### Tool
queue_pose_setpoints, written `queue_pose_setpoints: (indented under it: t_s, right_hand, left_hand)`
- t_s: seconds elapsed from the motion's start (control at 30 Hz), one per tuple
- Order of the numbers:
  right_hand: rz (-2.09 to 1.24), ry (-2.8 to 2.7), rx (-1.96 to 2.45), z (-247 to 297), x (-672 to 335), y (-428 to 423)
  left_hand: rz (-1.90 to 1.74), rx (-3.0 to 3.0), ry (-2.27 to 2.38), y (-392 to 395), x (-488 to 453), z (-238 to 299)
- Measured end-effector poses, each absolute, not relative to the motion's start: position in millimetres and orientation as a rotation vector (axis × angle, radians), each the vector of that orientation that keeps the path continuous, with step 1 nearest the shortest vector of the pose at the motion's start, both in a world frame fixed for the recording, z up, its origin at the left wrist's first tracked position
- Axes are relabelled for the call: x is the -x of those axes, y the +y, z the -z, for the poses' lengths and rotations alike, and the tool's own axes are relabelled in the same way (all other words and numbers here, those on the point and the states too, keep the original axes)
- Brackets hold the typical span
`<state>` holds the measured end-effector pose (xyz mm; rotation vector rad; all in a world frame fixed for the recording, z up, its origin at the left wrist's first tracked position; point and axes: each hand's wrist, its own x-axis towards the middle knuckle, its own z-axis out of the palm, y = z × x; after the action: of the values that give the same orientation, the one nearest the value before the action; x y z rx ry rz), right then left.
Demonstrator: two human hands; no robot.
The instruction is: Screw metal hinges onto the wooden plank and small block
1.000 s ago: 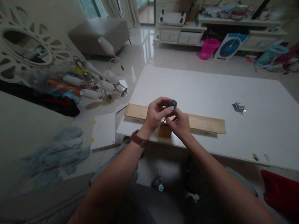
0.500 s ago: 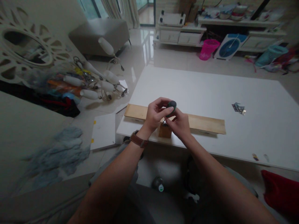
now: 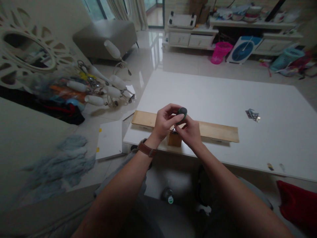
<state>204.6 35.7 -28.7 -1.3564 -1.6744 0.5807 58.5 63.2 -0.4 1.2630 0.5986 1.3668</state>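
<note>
Gripping dk handle [image 3: 182,111], L hand [image 3: 163,121] is above wood block [image 3: 174,140]; R hand [image 3: 191,132] hold unclear.

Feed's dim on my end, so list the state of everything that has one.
Handle: gripped, rounded end up
Left hand: closed on it
Right hand: curled just below it
Board: lying on table
Metal parts: loose, together
Drawers: shut
Pink basket: upright
Fan: running unclear

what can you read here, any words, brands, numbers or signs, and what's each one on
No word, brand, number or sign can be read.
White and green label on the bottle: too small and blurred to read.
Tool in the left hand: no lettering can be made out.
Fan: too blurred to tell whether it bears a brand.
</note>
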Motion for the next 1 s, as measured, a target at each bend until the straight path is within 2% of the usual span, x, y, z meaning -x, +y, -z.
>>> queue_pose_setpoints:
  t_s: [1.0]
  right_hand:
    - [-0.623, -1.677, 1.337, 29.4, -203.6, 38.0]
  left_hand:
    - [-1.423, -1.289, 0.672, 63.5, -59.7, -2.8]
